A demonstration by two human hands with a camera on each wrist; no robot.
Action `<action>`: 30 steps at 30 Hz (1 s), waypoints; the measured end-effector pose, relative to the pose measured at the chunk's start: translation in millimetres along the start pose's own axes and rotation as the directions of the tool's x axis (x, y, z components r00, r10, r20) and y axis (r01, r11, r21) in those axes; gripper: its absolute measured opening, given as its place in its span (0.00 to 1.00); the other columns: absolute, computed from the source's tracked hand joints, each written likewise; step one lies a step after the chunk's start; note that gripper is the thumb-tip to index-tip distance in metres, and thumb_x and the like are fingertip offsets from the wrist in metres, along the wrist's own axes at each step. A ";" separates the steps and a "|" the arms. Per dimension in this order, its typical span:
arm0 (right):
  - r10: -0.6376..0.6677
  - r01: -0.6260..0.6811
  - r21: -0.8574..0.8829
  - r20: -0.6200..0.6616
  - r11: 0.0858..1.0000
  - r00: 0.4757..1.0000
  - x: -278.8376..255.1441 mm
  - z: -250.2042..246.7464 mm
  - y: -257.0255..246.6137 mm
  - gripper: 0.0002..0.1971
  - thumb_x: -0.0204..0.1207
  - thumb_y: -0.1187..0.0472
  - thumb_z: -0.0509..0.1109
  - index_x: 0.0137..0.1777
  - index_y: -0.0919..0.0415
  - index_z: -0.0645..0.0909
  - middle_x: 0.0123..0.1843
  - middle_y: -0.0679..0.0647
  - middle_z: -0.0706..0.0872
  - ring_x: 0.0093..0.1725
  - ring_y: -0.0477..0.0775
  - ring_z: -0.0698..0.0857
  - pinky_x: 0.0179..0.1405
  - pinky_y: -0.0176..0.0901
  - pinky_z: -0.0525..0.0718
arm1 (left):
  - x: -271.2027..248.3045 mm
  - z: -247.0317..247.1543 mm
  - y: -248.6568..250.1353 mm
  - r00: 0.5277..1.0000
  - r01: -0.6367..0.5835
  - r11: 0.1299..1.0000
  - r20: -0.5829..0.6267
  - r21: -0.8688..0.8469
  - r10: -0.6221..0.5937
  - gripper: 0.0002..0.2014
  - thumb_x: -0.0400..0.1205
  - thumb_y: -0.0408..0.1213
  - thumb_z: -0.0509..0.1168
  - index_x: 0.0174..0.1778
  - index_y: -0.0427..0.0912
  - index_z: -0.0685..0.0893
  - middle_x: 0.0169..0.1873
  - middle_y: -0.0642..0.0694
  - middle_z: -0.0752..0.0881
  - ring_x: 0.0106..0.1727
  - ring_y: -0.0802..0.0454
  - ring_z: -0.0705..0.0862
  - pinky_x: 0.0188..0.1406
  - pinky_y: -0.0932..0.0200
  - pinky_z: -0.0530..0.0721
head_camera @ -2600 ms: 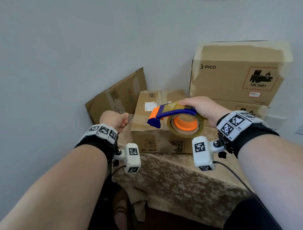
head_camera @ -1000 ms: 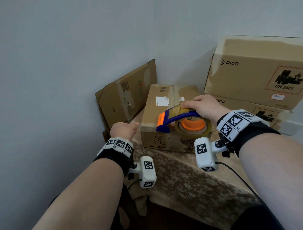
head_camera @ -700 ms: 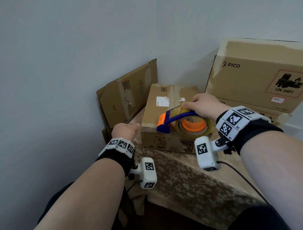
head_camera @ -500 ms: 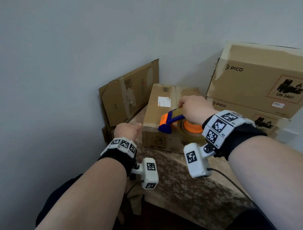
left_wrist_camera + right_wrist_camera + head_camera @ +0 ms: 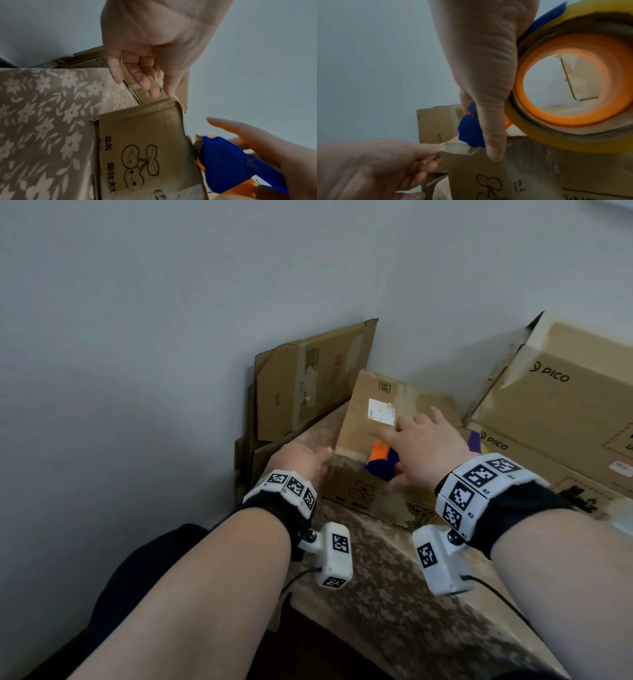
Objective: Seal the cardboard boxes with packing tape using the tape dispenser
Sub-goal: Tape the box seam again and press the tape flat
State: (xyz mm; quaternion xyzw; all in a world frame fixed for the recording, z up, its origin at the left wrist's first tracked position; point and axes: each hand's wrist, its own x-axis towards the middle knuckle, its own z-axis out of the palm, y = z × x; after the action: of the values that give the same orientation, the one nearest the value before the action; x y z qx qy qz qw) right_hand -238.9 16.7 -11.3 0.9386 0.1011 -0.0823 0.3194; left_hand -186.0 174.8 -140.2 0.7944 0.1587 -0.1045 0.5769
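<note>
Right hand (image 5: 424,446) lowers the tape dispenser (image 5: 382,462) from mid-frame air onto the small box (image 5: 370,422) near edge, fingers now spread over it. Left hand (image 5: 301,462) shifts right to touch the box's left corner.

The bench (image 5: 394,594) is covered by a beige floral cloth (image 5: 42,115). A small cardboard box (image 5: 359,491) and stacked PICO cartons (image 5: 555,412) are carried on it.
</note>
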 end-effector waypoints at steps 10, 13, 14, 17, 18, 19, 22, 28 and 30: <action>-0.106 0.113 -0.076 0.092 0.991 0.990 12.7 -3.5 -19.3 0.47 0.77 0.56 0.71 0.80 0.27 0.40 0.77 0.52 0.66 0.70 0.62 0.72 0.65 0.57 0.78 | -16.6 -13.6 7.3 0.983 -0.103 0.992 0.158 0.077 0.090 0.24 0.81 0.57 0.63 0.31 0.42 0.89 0.35 0.47 0.89 0.41 0.46 0.87 0.49 0.52 0.83; -0.104 0.114 -0.084 0.109 0.990 0.989 14.9 -3.5 -18.9 0.50 0.75 0.57 0.73 0.79 0.26 0.39 0.76 0.51 0.66 0.70 0.61 0.72 0.64 0.56 0.79 | -16.8 -16.2 8.7 0.974 -0.109 0.987 0.212 0.116 0.082 0.24 0.83 0.56 0.59 0.35 0.42 0.89 0.39 0.47 0.91 0.43 0.47 0.87 0.51 0.53 0.84; -0.105 0.115 -0.084 0.113 0.990 0.988 15.6 -3.7 -18.8 0.50 0.74 0.58 0.73 0.79 0.26 0.39 0.76 0.51 0.66 0.70 0.61 0.72 0.64 0.56 0.79 | -16.5 -16.4 9.1 0.970 -0.098 0.986 0.232 0.137 0.065 0.24 0.84 0.56 0.58 0.36 0.43 0.89 0.38 0.48 0.90 0.43 0.48 0.87 0.51 0.53 0.84; -0.113 0.122 -0.077 0.114 0.990 0.987 16.3 -4.2 -18.6 0.50 0.75 0.57 0.73 0.79 0.25 0.39 0.75 0.50 0.67 0.70 0.60 0.72 0.64 0.56 0.79 | -14.4 -18.3 9.9 0.949 -0.052 0.987 0.315 0.150 0.002 0.17 0.85 0.48 0.57 0.43 0.42 0.85 0.36 0.46 0.90 0.39 0.48 0.85 0.52 0.52 0.82; -0.114 0.124 -0.078 0.115 0.989 0.987 16.0 -4.5 -18.4 0.49 0.75 0.56 0.73 0.79 0.25 0.39 0.75 0.50 0.67 0.70 0.60 0.72 0.64 0.56 0.79 | -14.8 -19.0 10.3 0.949 -0.016 0.990 0.315 0.137 -0.028 0.15 0.85 0.43 0.56 0.48 0.38 0.84 0.42 0.43 0.90 0.41 0.46 0.85 0.54 0.51 0.82; -0.116 0.126 -0.080 0.117 0.989 0.986 15.7 -4.8 -18.2 0.49 0.75 0.55 0.73 0.79 0.25 0.39 0.76 0.50 0.67 0.70 0.59 0.71 0.65 0.55 0.78 | -14.2 -19.1 12.3 0.958 0.005 0.993 0.285 0.120 -0.039 0.14 0.86 0.38 0.55 0.55 0.34 0.83 0.51 0.39 0.89 0.47 0.44 0.85 0.56 0.50 0.81; -0.121 0.132 -0.088 0.124 0.987 0.985 15.4 -5.6 -17.9 0.49 0.75 0.54 0.74 0.79 0.26 0.39 0.77 0.49 0.66 0.71 0.58 0.71 0.65 0.55 0.78 | -5.4 -18.8 15.4 0.990 -0.032 0.999 0.140 0.014 0.029 0.18 0.89 0.32 0.49 0.68 0.29 0.76 0.64 0.34 0.81 0.63 0.39 0.81 0.63 0.49 0.79; -0.119 0.135 -0.095 0.152 0.986 0.981 16.3 -7.9 -19.5 0.50 0.73 0.53 0.75 0.79 0.26 0.39 0.78 0.49 0.65 0.71 0.58 0.71 0.65 0.55 0.78 | -22.1 -19.4 19.8 0.920 0.019 0.898 0.360 -0.439 0.156 0.31 0.88 0.56 0.42 0.74 0.37 0.75 0.73 0.43 0.77 0.75 0.48 0.73 0.76 0.52 0.64; -0.120 0.137 -0.099 0.162 0.986 0.979 16.7 -8.8 -19.9 0.50 0.73 0.52 0.75 0.79 0.26 0.39 0.78 0.49 0.65 0.71 0.57 0.71 0.65 0.55 0.78 | -30.1 -18.0 18.4 0.863 0.044 0.901 0.471 -0.431 0.183 0.35 0.86 0.61 0.39 0.79 0.39 0.68 0.79 0.44 0.69 0.80 0.48 0.65 0.77 0.53 0.60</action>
State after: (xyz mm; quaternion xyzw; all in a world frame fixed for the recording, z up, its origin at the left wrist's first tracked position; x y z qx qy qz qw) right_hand -226.9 39.9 -19.6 0.9017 0.1409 -0.1701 0.3716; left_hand -207.3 182.7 -107.8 0.5992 -0.0072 -0.2482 0.7611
